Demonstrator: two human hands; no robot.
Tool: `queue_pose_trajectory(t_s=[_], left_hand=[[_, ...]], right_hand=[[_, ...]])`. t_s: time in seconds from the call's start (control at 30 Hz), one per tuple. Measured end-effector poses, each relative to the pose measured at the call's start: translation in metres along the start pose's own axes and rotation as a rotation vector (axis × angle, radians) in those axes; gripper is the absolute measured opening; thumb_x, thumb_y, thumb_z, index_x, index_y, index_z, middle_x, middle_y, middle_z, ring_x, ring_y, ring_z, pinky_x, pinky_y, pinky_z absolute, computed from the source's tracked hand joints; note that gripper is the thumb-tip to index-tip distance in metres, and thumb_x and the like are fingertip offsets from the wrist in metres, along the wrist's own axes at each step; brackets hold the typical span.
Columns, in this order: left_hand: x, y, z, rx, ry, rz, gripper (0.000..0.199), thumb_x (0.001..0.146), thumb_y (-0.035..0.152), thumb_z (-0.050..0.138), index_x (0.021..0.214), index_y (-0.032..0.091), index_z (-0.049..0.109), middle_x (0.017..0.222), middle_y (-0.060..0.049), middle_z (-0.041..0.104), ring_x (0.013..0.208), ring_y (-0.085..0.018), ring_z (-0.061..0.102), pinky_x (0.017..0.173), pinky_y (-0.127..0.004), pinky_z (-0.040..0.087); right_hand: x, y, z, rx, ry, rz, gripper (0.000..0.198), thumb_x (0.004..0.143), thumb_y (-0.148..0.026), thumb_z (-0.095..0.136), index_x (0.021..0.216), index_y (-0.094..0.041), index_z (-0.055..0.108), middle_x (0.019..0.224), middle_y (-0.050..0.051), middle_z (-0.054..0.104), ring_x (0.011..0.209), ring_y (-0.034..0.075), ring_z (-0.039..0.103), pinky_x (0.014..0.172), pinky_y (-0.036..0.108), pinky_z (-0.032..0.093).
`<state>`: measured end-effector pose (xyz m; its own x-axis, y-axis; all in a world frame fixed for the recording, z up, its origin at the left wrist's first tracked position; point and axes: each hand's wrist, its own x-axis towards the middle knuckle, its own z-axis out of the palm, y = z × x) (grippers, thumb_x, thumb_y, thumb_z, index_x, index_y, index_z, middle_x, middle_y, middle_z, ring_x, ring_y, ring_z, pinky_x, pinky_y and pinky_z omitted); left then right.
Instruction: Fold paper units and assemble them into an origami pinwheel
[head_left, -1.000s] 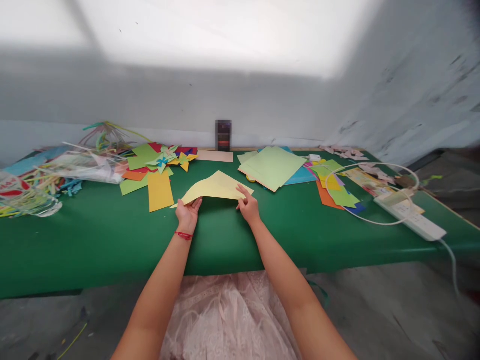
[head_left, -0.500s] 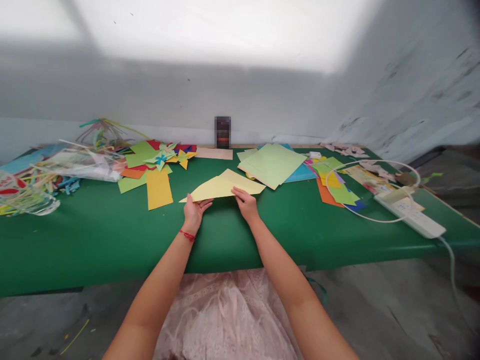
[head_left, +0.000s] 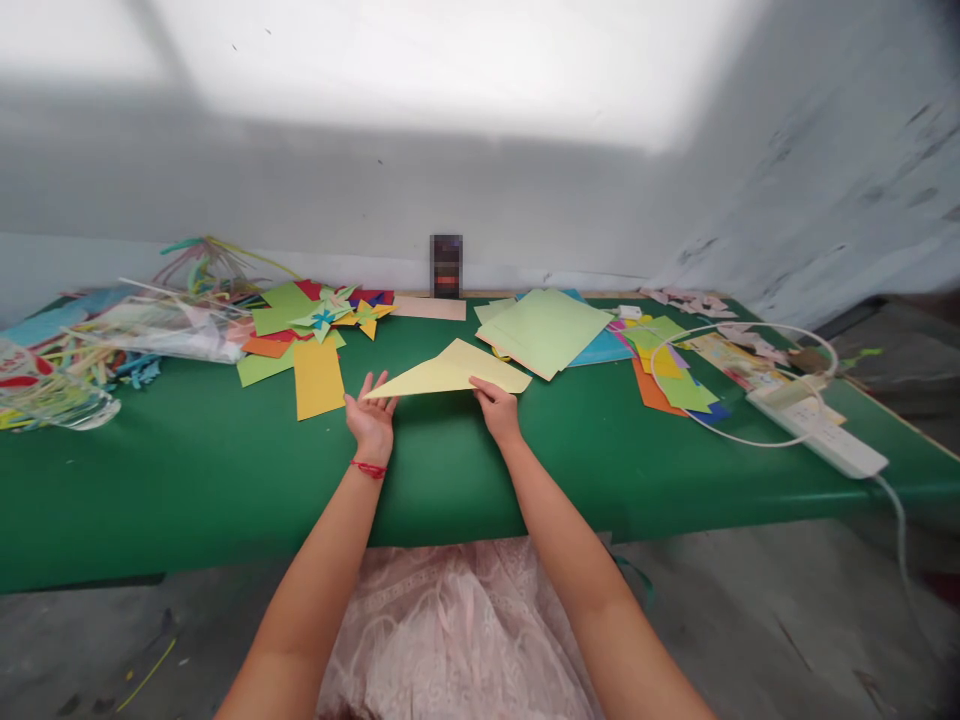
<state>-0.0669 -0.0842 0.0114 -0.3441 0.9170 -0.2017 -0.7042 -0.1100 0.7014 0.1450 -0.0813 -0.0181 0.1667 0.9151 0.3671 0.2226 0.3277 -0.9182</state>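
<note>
Yellow card (head_left: 319,378) lies on the green bench (head_left: 450,480); next comes the left hand (head_left: 370,425), palm up, grip open under the pointed corner of a pale paper (head_left: 450,369). The paper spans both hands, its near edge pinched in the right hand's (head_left: 497,410) grip, near light-green sheets (head_left: 545,335).

Bright glare on upper wall (head_left: 450,70)

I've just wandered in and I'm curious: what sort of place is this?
Probably a paper-craft corner, at home or in a workshop; I can't tell which. Pale green sheets and star-shaped paper pieces lie on the green table, and the right hand holds a pale yellow sheet.
</note>
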Motion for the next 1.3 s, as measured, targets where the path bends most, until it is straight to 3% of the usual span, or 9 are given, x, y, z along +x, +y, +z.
queue_pose_trajectory(t_s=[0.17, 0.3, 0.4, 0.57, 0.7, 0.8, 0.9, 1.1, 1.3], left_hand=[[-0.001, -0.002, 0.001, 0.050, -0.124, -0.049, 0.033, 0.085, 0.020, 0.047, 0.117, 0.014, 0.054, 0.120, -0.017, 0.057, 0.102, -0.021, 0.061, 0.089, -0.033, 0.046], [-0.006, -0.009, 0.006, 0.189, -0.243, 0.023, 0.053, 0.070, 0.002, 0.062, 0.117, 0.027, 0.055, 0.129, -0.009, 0.052, 0.108, -0.022, 0.058, 0.090, -0.034, 0.046], [-0.006, -0.010, 0.010, 0.292, -0.282, 0.079, 0.056, 0.063, -0.003, 0.064, 0.110, 0.025, 0.060, 0.130, -0.007, 0.051, 0.113, -0.022, 0.053, 0.090, -0.029, 0.045], [-0.001, -0.009, 0.007, 0.397, -0.266, 0.089, 0.028, 0.059, 0.001, 0.068, 0.083, 0.016, 0.068, 0.112, -0.010, 0.063, 0.098, -0.021, 0.060, 0.081, -0.028, 0.048], [0.000, -0.012, 0.002, 0.495, -0.277, 0.064, 0.017, 0.054, 0.003, 0.071, 0.065, 0.015, 0.066, 0.093, -0.009, 0.067, 0.083, -0.021, 0.063, 0.075, -0.032, 0.049], [-0.003, -0.015, 0.001, 0.555, -0.302, 0.058, 0.020, 0.052, 0.000, 0.071, 0.063, 0.016, 0.066, 0.084, -0.007, 0.067, 0.080, -0.020, 0.062, 0.081, -0.033, 0.047], [-0.006, -0.016, 0.003, 0.585, -0.321, 0.067, 0.027, 0.051, -0.005, 0.069, 0.064, 0.019, 0.066, 0.082, -0.005, 0.065, 0.089, -0.022, 0.060, 0.090, -0.034, 0.043], [-0.011, -0.011, 0.010, 0.582, -0.374, 0.111, 0.029, 0.058, -0.006, 0.064, 0.070, 0.020, 0.067, 0.104, -0.007, 0.063, 0.125, -0.021, 0.039, 0.104, -0.030, 0.030], [0.000, 0.005, 0.003, 0.714, -0.585, 0.110, 0.028, 0.058, -0.003, 0.065, 0.067, 0.024, 0.069, 0.092, -0.007, 0.069, 0.113, -0.026, 0.053, 0.108, -0.042, 0.023]], right_hand=[[0.003, 0.000, 0.000, 0.112, 0.022, 0.107, 0.031, 0.079, -0.034, 0.053, 0.101, -0.017, 0.067, 0.095, 0.006, 0.070, 0.083, 0.020, 0.068, 0.070, 0.037, 0.059], [0.002, -0.006, 0.002, 0.155, -0.019, 0.121, 0.031, 0.076, -0.038, 0.057, 0.097, -0.018, 0.068, 0.092, 0.006, 0.070, 0.084, 0.021, 0.067, 0.065, 0.035, 0.059], [0.001, -0.010, 0.003, 0.150, -0.076, 0.098, 0.025, 0.074, -0.033, 0.057, 0.091, -0.019, 0.069, 0.090, 0.004, 0.070, 0.084, 0.020, 0.066, 0.069, 0.035, 0.058], [0.003, -0.010, -0.002, 0.071, -0.130, 0.039, 0.023, 0.069, -0.013, 0.050, 0.076, -0.021, 0.070, 0.095, 0.002, 0.069, 0.097, 0.018, 0.062, 0.088, 0.035, 0.050], [0.007, -0.002, -0.009, -0.011, -0.020, 0.043, 0.039, 0.066, -0.008, 0.040, 0.089, -0.021, 0.068, 0.118, 0.003, 0.060, 0.112, 0.018, 0.053, 0.092, 0.034, 0.046], [0.010, 0.007, -0.015, -0.083, 0.079, 0.066, 0.043, 0.066, -0.007, 0.037, 0.093, -0.019, 0.067, 0.120, 0.005, 0.058, 0.113, 0.019, 0.051, 0.096, 0.037, 0.042], [0.011, 0.013, -0.021, -0.149, 0.125, 0.087, 0.040, 0.067, -0.009, 0.039, 0.093, -0.018, 0.068, 0.111, 0.006, 0.063, 0.104, 0.019, 0.057, 0.093, 0.037, 0.044], [0.010, 0.013, -0.021, -0.263, 0.104, 0.075, 0.037, 0.070, -0.010, 0.041, 0.088, -0.021, 0.070, 0.094, 0.003, 0.070, 0.088, 0.019, 0.063, 0.085, 0.037, 0.049], [0.009, 0.003, -0.022, -0.424, 0.013, -0.080, 0.033, 0.069, -0.005, 0.050, 0.084, -0.026, 0.072, 0.118, 0.001, 0.060, 0.108, 0.026, 0.050, 0.095, 0.046, 0.040]])
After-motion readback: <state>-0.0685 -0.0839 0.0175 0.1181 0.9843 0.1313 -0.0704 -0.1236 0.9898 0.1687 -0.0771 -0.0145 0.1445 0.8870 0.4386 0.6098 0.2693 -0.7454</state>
